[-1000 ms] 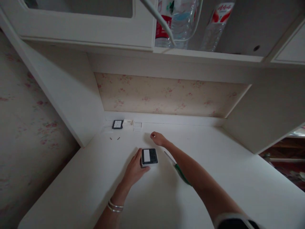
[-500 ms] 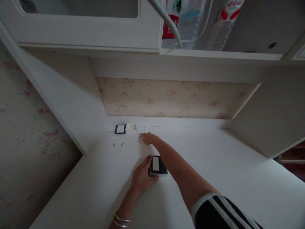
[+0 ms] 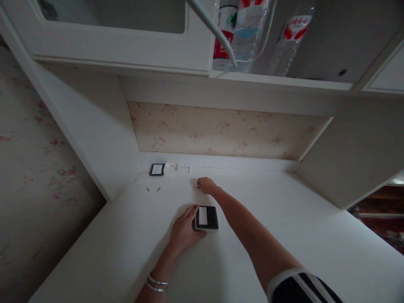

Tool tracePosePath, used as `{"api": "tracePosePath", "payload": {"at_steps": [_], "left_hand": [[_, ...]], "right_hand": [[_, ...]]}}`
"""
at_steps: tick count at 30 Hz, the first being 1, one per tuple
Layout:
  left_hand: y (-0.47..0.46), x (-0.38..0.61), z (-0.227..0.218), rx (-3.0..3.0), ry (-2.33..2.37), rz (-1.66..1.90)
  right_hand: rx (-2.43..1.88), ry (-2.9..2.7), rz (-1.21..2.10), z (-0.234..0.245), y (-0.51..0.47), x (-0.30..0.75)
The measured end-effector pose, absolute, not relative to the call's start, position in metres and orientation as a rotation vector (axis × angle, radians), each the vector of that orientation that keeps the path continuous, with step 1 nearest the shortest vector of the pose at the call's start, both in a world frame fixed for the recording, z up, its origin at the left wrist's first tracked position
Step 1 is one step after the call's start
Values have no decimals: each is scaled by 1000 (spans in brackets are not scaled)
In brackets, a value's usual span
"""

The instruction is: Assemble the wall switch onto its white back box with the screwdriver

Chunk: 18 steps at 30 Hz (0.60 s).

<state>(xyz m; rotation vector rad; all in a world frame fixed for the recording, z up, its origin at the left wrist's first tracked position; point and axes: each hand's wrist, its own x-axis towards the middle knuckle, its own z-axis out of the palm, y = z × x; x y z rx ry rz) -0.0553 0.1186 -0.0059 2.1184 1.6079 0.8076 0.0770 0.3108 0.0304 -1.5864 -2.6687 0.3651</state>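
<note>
My left hand is wrapped round the left side of a square wall switch box, which rests on the white desk. Its face is black with a white panel, over a pale base. Farther back, my right hand pinches a small thin white plastic piece just above or on the desk; its exact shape is too small to make out. Left of that hand, by the back edge, lie a white frame, a white plastic part and a black-edged socket panel.
Two small dark screws lie on the desk at left. Overhead, a shelf holds plastic bottles, with a grey-white cable hanging before them. Side panels close in the desk left and right.
My right hand has drawn back from the white frame toward the right, with a small white piece in its fingers. My left hand keeps its hold on the switch box. The view has shifted slightly.
</note>
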Motion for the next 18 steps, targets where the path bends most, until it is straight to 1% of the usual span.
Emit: {"api": "tracePosePath", "payload": {"at_steps": [4, 8, 15, 18], "left_hand": [[118, -55, -3, 2075, 1618, 780], [117, -54, 0, 2044, 1620, 777], [114, -53, 2, 2057, 1572, 793], [113, -52, 3, 2076, 1531, 818]], "right_hand": [[-1598, -2475, 458, 35, 294, 98], [-1607, -2169, 554, 42, 268, 126], [-1525, -1591, 739, 34, 171, 155], [-1339, -1133, 1031, 24, 130, 151]]}}
